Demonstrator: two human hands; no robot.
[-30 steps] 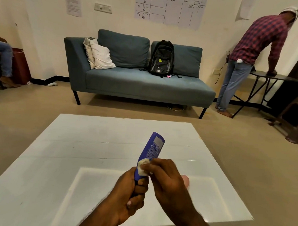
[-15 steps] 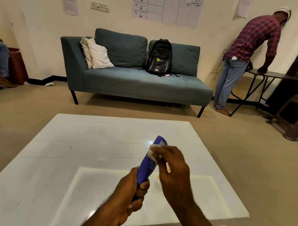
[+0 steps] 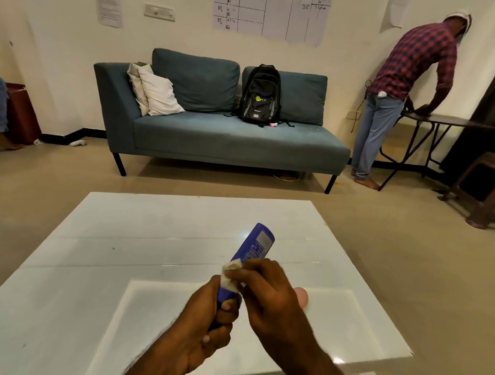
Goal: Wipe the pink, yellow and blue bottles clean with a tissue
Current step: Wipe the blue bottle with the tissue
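Now, above the white desk (image 3: 125, 238): grips the blue bottle (image 3: 255, 247) by its lower end in the left hand (image 3: 206, 327), fingers curled round it, bottle tilted up and away to the right, clear of the desk. Pinches a crumpled white tissue (image 3: 231, 274) in the right hand (image 3: 270, 296) and presses it to the bottle's side, just above the left thumb. Leaves the bottle's upper half and its label bare. Hides most of a pink thing (image 3: 301, 296) behind the right hand, low on the desk; cannot tell what. Beyond the desk, against the wall: a blue-grey sofa (image 3: 228, 141) with two pale pillows (image 3: 159, 94) and a black backpack (image 3: 260, 94). Far right, a person (image 3: 410, 61) in a checked shirt, bent over a dark table (image 3: 447, 120).
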